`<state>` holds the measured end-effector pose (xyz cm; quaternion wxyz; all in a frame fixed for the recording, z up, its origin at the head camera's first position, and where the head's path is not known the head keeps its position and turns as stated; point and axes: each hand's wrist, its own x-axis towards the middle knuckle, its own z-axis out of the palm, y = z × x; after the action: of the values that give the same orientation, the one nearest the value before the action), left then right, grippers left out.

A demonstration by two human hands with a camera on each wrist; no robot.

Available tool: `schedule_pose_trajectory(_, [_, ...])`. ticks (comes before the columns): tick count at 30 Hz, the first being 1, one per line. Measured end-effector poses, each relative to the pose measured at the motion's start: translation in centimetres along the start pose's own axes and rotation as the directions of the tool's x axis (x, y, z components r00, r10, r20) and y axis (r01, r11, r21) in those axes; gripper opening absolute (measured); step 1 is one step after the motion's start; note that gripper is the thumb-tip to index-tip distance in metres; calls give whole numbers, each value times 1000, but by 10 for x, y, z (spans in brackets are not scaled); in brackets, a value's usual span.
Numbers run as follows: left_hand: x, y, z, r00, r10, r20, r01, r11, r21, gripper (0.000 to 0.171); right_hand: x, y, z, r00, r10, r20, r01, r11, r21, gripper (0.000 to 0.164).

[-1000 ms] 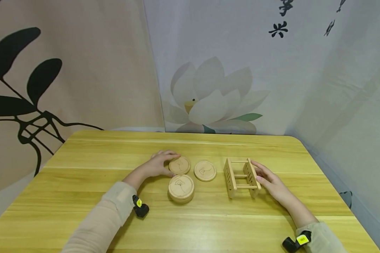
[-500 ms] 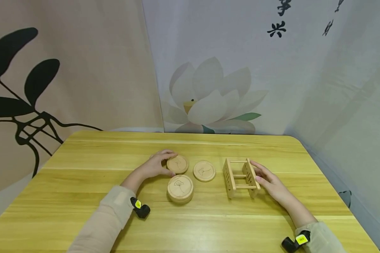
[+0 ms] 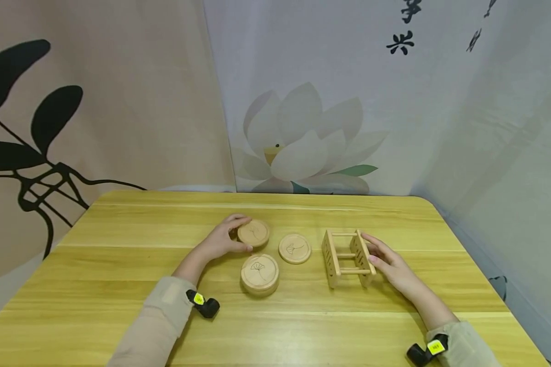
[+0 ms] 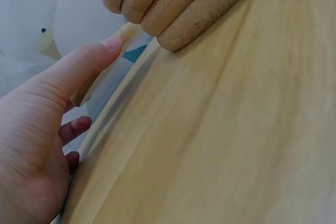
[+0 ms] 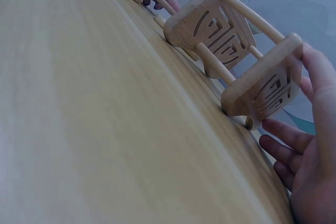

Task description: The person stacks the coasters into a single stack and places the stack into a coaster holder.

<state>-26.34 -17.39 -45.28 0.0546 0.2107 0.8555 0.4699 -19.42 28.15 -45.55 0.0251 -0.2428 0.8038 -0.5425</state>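
My left hand (image 3: 222, 238) pinches a round wooden coaster (image 3: 253, 233) between thumb and fingers at its left side. In the left wrist view this coaster (image 4: 126, 32) tilts, with the thumb on its edge. Nearer me stands a stack of similar coasters (image 3: 259, 275), a ginkgo leaf engraved on the top one. Another coaster (image 3: 295, 248) lies flat to the right of them. My right hand (image 3: 392, 262) holds the right panel of a small wooden coaster rack (image 3: 346, 257), with thumb and forefinger at that panel. Cut-out patterns show on the rack's side panels in the right wrist view, joined by round bars.
The wooden table (image 3: 275, 331) has rounded far corners. Behind it hangs a cloth backdrop (image 3: 165, 102) printed with a lotus, dark leaves and characters. Black wrist cameras (image 3: 204, 305) sit at both sleeves.
My left hand has shifted slightly left and away with the coaster, widening its gap from the stack. My right hand and the rack have stayed in place.
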Motion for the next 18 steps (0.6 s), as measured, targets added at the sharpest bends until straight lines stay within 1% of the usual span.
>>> schedule_pose_trajectory(5, [-2, -1, 0, 1000, -3, -27, 2, 1000, -23, 83, 0, 0, 0, 1000, 19, 2, -19, 1000, 3, 51])
schedule_pose_trajectory(7, [-3, 1, 0, 999, 3, -33, -4, 1000, -29, 82, 0, 0, 0, 1000, 22, 1, -22, 1000, 3, 51])
schedule_pose_trajectory(9, [-6, 9, -1, 999, -2, -41, -1, 998, -56, 81, 1, 0, 0, 1000, 24, -1, -24, 1000, -1, 51])
schedule_pose_trajectory(14, [-16, 37, -4, 999, -8, -50, 4, 996, -92, 77, 1, -2, 0, 1000, 18, 1, -18, 1000, -7, 51])
schedule_pose_trajectory(18, [-21, 46, -3, 998, -14, -54, 10, 997, -79, 76, 1, -2, -1, 1000, 19, 2, -19, 1000, 0, 51])
